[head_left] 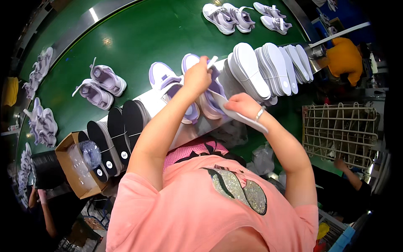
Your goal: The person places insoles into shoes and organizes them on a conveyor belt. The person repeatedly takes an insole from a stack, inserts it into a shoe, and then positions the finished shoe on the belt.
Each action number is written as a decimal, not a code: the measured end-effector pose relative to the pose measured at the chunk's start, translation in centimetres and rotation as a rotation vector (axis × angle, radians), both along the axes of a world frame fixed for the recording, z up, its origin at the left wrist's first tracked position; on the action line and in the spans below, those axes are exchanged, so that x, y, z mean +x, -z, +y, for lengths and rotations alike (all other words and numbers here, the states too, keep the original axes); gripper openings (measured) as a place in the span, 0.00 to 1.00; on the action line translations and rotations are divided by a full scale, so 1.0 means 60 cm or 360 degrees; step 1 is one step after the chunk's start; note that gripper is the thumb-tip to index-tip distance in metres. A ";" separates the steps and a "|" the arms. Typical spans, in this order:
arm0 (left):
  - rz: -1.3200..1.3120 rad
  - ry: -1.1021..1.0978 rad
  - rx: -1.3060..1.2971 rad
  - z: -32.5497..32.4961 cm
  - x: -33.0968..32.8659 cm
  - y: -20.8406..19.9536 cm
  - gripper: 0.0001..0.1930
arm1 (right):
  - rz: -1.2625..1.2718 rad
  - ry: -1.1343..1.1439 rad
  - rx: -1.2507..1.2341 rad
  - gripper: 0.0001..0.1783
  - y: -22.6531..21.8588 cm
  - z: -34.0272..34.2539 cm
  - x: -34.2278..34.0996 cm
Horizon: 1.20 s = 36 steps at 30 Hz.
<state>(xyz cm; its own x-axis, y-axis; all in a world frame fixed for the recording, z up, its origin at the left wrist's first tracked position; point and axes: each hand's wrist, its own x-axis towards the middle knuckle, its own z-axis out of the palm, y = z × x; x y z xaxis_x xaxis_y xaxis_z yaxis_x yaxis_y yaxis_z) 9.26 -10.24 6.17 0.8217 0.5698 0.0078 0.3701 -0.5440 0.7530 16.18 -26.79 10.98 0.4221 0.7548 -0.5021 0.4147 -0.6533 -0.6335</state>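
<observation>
A white and lilac sneaker (208, 110) lies in front of me on the white ledge, its toe pointing away. My left hand (198, 78) is closed on its upper near the tongue, and a white strip sticks out past the fingers. My right hand (243, 105) grips a white insole (251, 122). The front end of the insole reaches into the opening of the sneaker, while the rest slants out under the hand. Just left, a matching sneaker (160, 74) rests on the ledge, partly hidden by my left forearm.
Stacks of white insoles (248, 69) stand to the right, bundles of black insoles (114, 140) to the left. Beside those is a cardboard box (70, 171) with clear plastic. Sneaker pairs (100, 86) sit on the green belt (142, 35). A wire rack (340, 130) and other people are nearby.
</observation>
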 end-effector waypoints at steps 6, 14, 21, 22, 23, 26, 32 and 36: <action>-0.0223 -0.0137 0.0017 -0.048 -0.012 0.039 0.15 | -0.1071 -0.0524 -0.0469 0.12 0.054 0.077 -0.024; -0.0220 -0.0277 -0.0026 -0.053 -0.010 0.070 0.14 | -0.0942 -0.0739 -0.0759 0.15 -0.064 0.004 -0.020; -0.0201 -0.0261 -0.0132 -0.053 -0.009 0.060 0.14 | -0.1137 -0.0935 -0.0382 0.08 0.053 0.033 -0.010; -0.0225 -0.0248 -0.0145 -0.054 -0.007 0.060 0.14 | -0.1123 -0.0935 -0.0349 0.08 0.073 0.038 -0.006; -0.0242 -0.0253 -0.0156 -0.053 -0.007 0.061 0.15 | -0.1089 -0.0911 -0.0370 0.08 0.082 0.046 -0.006; -0.0343 -0.0279 -0.0145 -0.054 -0.008 0.063 0.14 | -0.0918 -0.0900 -0.0514 0.09 0.094 0.066 -0.006; -0.0296 -0.0256 -0.0194 -0.051 -0.007 0.066 0.13 | -0.0530 -0.1549 -0.0866 0.15 0.099 0.106 0.026; -0.0281 -0.0276 -0.0177 -0.051 -0.009 0.063 0.14 | -0.0602 -0.0855 -0.1021 0.14 0.108 0.112 0.002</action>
<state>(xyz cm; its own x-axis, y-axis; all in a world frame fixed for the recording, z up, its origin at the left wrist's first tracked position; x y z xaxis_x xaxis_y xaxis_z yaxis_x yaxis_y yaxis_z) 8.74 -13.28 2.41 0.7031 0.7075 0.0721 0.3080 -0.3944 0.8658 16.27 -20.04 4.49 0.3168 0.5215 -0.7923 0.8702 -0.4922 0.0239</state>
